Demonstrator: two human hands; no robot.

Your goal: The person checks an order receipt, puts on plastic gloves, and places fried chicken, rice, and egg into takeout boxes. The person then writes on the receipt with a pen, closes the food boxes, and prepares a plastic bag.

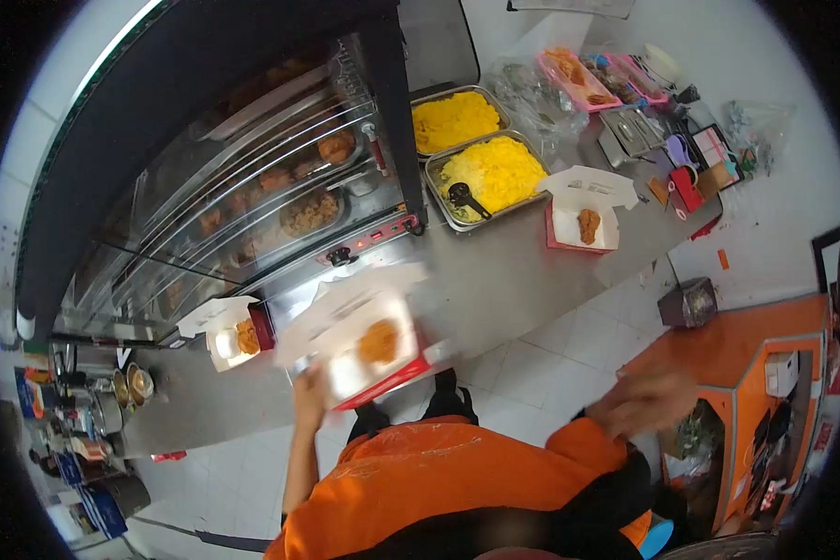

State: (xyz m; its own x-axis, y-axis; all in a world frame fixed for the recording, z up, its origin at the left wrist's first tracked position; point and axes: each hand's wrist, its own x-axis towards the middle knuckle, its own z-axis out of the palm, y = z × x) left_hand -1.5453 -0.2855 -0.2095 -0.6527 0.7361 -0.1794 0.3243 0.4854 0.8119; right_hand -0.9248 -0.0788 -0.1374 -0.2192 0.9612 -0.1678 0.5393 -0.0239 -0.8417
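My left hand point(310, 397) grips the left side of an open red and white box point(350, 378), raised in front of my body. A piece of fried chicken point(379, 343) lies in it beside something white. Motion blurs the box. My right hand point(649, 403) is off to the right, away from the counter, and its fingers are smeared by motion. Another open box point(560, 224) with chicken stands on the counter at the right. A third open box point(263, 327) with chicken stands at the left, near the glass cabinet.
A heated glass cabinet point(373, 241) with fried food stands at the left. Two metal trays of yellow rice point(457, 121) sit beside it, a black scoop point(467, 198) in the nearer one. Pink baskets point(595, 96) are at the back. An orange desk point(709, 350) is at the right.
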